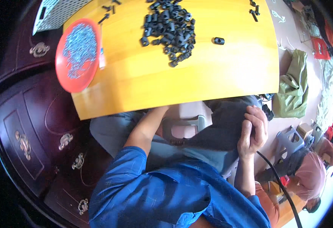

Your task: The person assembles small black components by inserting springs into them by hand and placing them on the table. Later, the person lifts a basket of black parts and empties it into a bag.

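Right hand (pixel 253 131) curls near black cable (pixel 277 175) (grip unclear); left hand hidden.

Yellow table (pixel 136 81), heaped black parts (pixel 179 39), red dish (pixel 76 86)

I see the right hand (pixel 253 130), curled, near the front edge of the yellow table (pixel 128 76); from here I can't tell whether it holds anything. The left forearm (pixel 145 131) extends under the table, which hides the left hand from me. On top I make out a heap of black parts (pixel 171 27), one black piece (pixel 219 40) apart to its right, and a red bowl (pixel 68 80) of silvery pieces (pixel 80 45).
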The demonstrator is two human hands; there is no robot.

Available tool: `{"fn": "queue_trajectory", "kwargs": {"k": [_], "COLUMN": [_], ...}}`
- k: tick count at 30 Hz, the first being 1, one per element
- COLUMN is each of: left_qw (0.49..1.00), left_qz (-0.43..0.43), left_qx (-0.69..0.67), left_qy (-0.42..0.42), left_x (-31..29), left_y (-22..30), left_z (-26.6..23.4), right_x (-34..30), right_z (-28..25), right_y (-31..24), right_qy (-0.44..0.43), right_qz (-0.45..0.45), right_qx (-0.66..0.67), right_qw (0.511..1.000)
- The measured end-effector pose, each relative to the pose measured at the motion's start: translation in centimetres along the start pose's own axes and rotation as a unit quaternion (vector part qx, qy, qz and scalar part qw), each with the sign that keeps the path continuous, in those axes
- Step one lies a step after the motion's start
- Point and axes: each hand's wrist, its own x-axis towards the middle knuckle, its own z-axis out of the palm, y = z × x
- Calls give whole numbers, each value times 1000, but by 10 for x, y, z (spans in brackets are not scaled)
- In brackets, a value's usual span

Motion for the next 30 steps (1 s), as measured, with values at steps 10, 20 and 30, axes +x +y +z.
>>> {"fn": "queue_trajectory", "kwargs": {"k": [10, 20, 30], "left_qw": [994, 984, 969], "left_qz": [-57, -113, -157], "left_qx": [-69, -93, -113], "left_qy": [-64, -106, -155], "left_x": [-26, -40, -54], "left_y": [22, 42, 61], "left_z": [61, 78, 82], "right_x": [-26, -29, -27], "right_z": [-19, -21, -21], "right_y": [3, 15, 15], "right_qy": [-54, -63, -46], "right_qz": [27, 33, 37], "right_qx": [-42, -35, -29], "right_qw": [997, 997, 998]}}
